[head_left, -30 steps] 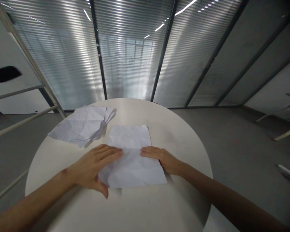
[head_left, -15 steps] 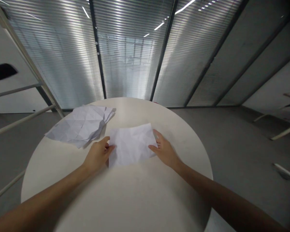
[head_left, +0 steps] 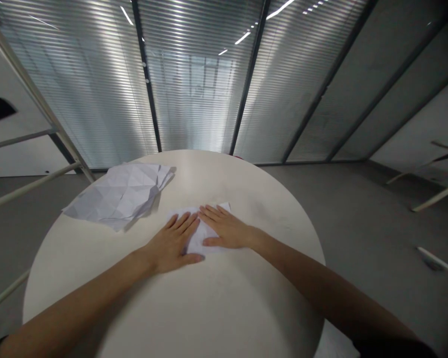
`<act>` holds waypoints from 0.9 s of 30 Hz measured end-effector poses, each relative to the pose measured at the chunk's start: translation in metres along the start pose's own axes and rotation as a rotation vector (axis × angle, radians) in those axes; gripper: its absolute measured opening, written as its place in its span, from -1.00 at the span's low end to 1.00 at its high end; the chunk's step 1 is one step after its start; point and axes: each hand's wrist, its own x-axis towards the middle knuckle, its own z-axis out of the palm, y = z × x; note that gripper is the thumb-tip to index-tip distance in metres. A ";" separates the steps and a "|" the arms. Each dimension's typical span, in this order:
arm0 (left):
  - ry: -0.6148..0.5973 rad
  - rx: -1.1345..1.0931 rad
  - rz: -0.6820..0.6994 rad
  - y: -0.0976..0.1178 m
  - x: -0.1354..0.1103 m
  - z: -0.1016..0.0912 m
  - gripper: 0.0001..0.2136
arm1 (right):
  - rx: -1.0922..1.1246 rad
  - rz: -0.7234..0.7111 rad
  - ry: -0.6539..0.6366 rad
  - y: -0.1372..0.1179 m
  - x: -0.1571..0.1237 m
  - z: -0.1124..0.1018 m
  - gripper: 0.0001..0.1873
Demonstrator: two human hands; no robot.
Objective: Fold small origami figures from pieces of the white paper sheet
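Observation:
A folded sheet of white paper (head_left: 197,241) lies on the round white table (head_left: 209,308), mostly covered by my hands. My left hand (head_left: 175,243) rests flat on its left part, fingers stretched out and thumb apart. From the other side my right hand (head_left: 226,227) presses flat on the right part, its fingertips close to those of the left. A corner of the paper shows beyond the right fingers. To the left of my hands is a stack of creased white paper sheets (head_left: 123,194) near the table's far left edge.
Pale metal rails (head_left: 33,186) of a frame stand left of the table. Behind it rises a glass partition with blinds (head_left: 194,99). Pale chair legs (head_left: 438,196) show on the grey floor (head_left: 366,219) at the right.
Both hands have let go of the paper's side edges and moved inward on top of it, now flat with fingers spread. The paper, held raised before, now lies against the table.

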 end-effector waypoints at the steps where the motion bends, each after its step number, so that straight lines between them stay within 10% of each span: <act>1: -0.004 0.001 -0.002 -0.003 -0.002 0.000 -0.16 | -0.004 0.015 0.007 0.004 0.000 0.003 -0.06; 18: 0.043 0.020 0.023 -0.047 -0.023 -0.016 -0.31 | -0.053 0.136 -0.043 0.015 -0.066 0.000 0.18; 27: 0.142 0.063 0.225 -0.013 -0.013 -0.018 -0.47 | -0.093 0.055 0.090 -0.018 -0.054 -0.003 0.03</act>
